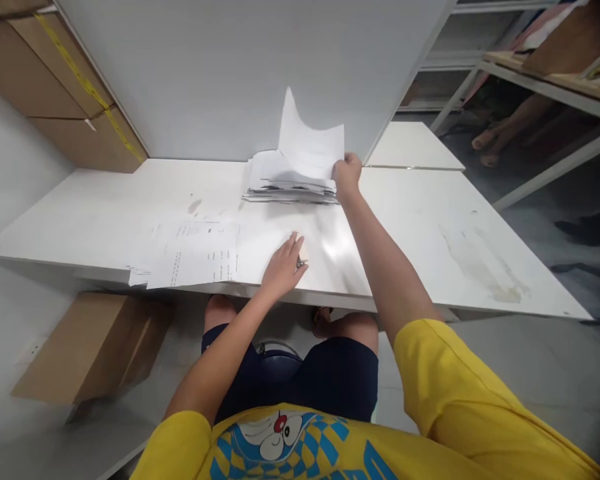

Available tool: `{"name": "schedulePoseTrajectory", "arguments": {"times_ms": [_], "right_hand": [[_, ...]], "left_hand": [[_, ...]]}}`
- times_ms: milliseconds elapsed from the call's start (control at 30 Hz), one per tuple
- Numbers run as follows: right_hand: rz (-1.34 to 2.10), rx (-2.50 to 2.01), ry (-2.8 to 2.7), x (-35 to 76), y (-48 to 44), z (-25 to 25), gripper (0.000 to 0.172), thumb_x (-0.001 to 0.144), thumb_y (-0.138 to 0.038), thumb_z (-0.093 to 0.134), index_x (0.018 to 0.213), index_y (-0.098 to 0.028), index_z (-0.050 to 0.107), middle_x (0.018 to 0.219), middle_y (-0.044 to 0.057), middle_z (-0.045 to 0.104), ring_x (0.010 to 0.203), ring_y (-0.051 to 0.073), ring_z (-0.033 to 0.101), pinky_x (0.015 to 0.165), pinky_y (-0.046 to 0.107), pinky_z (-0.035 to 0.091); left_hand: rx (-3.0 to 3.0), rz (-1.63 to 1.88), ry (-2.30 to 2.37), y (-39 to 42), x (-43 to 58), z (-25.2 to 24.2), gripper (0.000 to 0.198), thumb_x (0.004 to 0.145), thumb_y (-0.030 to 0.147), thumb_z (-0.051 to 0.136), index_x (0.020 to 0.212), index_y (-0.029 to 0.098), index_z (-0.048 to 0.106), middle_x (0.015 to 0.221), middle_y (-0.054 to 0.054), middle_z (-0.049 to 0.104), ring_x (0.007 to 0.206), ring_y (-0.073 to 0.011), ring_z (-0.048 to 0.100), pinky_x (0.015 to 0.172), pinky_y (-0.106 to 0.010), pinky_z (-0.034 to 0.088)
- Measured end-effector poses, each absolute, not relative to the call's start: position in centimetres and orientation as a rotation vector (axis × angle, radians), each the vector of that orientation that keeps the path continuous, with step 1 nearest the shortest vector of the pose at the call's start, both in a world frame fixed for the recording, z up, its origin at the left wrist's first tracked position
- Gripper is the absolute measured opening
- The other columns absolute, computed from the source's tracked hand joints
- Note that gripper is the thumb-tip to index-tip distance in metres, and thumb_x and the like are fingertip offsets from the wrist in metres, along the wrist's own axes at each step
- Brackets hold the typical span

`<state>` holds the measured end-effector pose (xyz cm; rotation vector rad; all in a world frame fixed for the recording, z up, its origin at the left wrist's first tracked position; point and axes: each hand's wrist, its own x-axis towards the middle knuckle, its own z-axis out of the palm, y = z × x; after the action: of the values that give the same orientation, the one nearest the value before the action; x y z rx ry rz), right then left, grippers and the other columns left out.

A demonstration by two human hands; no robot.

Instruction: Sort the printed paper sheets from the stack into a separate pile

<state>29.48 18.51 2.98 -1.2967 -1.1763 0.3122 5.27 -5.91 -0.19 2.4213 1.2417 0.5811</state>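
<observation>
My right hand [347, 175] grips the right edge of a white paper sheet [313, 143], thumb against fingers. That sheet is lifted and curls upward over a stack of papers [290, 190] against the grey panel. Nearer to me, my left hand [283, 265] lies on the table with its fingers and thumb around a small beige object with a metal part [303, 252]. The hand covers much of it, so its kind is not clear. Left of that hand, printed sheets [195, 257] lie in a loose pile at the table's front edge.
The white table [415, 233] carries smudges and runs below an upright grey panel [250, 73]. Cardboard boxes [65, 80] stand at the back left, and another box [95, 343] is under the table. A metal-framed shelf [545, 80] and a person's feet [490, 147] are at right.
</observation>
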Motion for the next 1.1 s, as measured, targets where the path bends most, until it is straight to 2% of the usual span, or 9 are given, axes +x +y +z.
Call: {"name": "schedulePoseTrajectory", "arguments": {"times_ms": [100,200,300,367,667,767,867,967,1100], "right_hand": [[0.333,-1.538,-1.115,27.5,19.6,1.7,0.035,0.076,-0.017,0.046,0.109,-0.015,0.057,0.105,0.014,0.063,0.111,0.029,0.058,0.103,0.054,0.048],[0.233,-1.639,-1.206,27.0,18.5,0.9,0.052,0.075,-0.015,0.05,0.127,-0.011,0.052,0.135,0.022,0.054,0.136,0.034,0.044,0.118,0.059,0.032],[0.101,-1.605,-1.382,26.7,16.0,0.3,0.047,0.083,-0.019,0.048,0.129,-0.015,0.053,0.154,0.019,0.039,0.152,0.032,0.022,0.125,0.058,0.019],[0.054,-1.524,-1.485,26.3,13.6,-0.4,0.038,0.088,-0.022,0.044,0.124,-0.019,0.057,0.158,0.015,0.037,0.155,0.028,0.018,0.126,0.055,0.018],[0.427,-1.439,-1.43,22.6,2.4,-2.7,0.034,0.09,-0.033,0.04,0.107,-0.021,0.067,0.135,0.012,0.064,0.13,0.026,0.055,0.116,0.05,0.039],[0.727,-1.369,-1.494,22.0,-0.4,-2.3,0.044,0.095,-0.046,0.039,0.119,-0.02,0.066,0.128,0.013,0.069,0.122,0.026,0.062,0.109,0.05,0.047],[0.852,-1.301,-1.719,22.2,-3.4,-1.8,0.061,0.097,-0.059,0.034,0.142,-0.023,0.053,0.144,0.013,0.059,0.132,0.027,0.058,0.114,0.049,0.045],[0.704,-1.377,-2.053,22.7,-6.7,-2.1,0.075,0.094,-0.065,0.039,0.156,-0.024,0.037,0.159,0.013,0.042,0.144,0.034,0.045,0.122,0.058,0.03],[0.455,-1.486,-2.254,22.4,-10.7,-3.7,0.077,0.094,-0.064,0.041,0.16,-0.025,0.029,0.164,0.012,0.029,0.153,0.038,0.027,0.123,0.067,0.017]], "left_hand": [[2.426,0.58,1.281,-6.3,5.3,-0.1,0.066,0.096,0.03,0.051,0.156,0.019,0.027,0.168,-0.015,0.023,0.153,-0.0308,0.032,0.121,-0.049,0.036],[2.429,0.603,1.309,-6.6,5.5,-0.1,0.066,0.095,0.03,0.052,0.156,0.019,0.029,0.168,-0.014,0.024,0.153,-0.0298,0.032,0.121,-0.047,0.036],[2.432,0.604,1.321,-6.6,5.5,-0.1,0.066,0.095,0.031,0.053,0.155,0.018,0.03,0.168,-0.015,0.025,0.152,-0.0302,0.033,0.121,-0.047,0.037],[2.43,0.593,1.325,-6.5,5.5,-0.2,0.066,0.095,0.032,0.052,0.155,0.017,0.029,0.168,-0.016,0.024,0.152,-0.0306,0.033,0.12,-0.048,0.038],[2.429,0.584,1.347,-6.5,5.7,-0.3,0.069,0.096,0.033,0.052,0.158,0.018,0.024,0.168,-0.017,0.023,0.154,-0.0303,0.029,0.122,-0.048,0.036],[2.416,0.605,1.335,-6.7,5.8,-0.3,0.071,0.095,0.032,0.053,0.158,0.016,0.025,0.168,-0.018,0.022,0.155,-0.0303,0.026,0.124,-0.049,0.033],[2.294,0.716,1.362,-7.4,4.7,0.0,0.069,0.093,0.026,0.053,0.156,0.02,0.027,0.166,-0.016,0.028,0.154,-0.0275,0.029,0.126,-0.051,0.03],[2.185,0.925,1.452,-8.9,1.1,0.7,0.061,0.092,0.02,0.047,0.152,0.022,0.035,0.161,-0.011,0.041,0.153,-0.0249,0.033,0.126,-0.051,0.031],[2.31,0.845,1.685,-11.0,-7.6,1.9,0.053,0.088,0.024,0.054,0.141,0.022,0.052,0.156,-0.01,0.049,0.156,-0.038,0.019,0.127,-0.068,0.01]]}}
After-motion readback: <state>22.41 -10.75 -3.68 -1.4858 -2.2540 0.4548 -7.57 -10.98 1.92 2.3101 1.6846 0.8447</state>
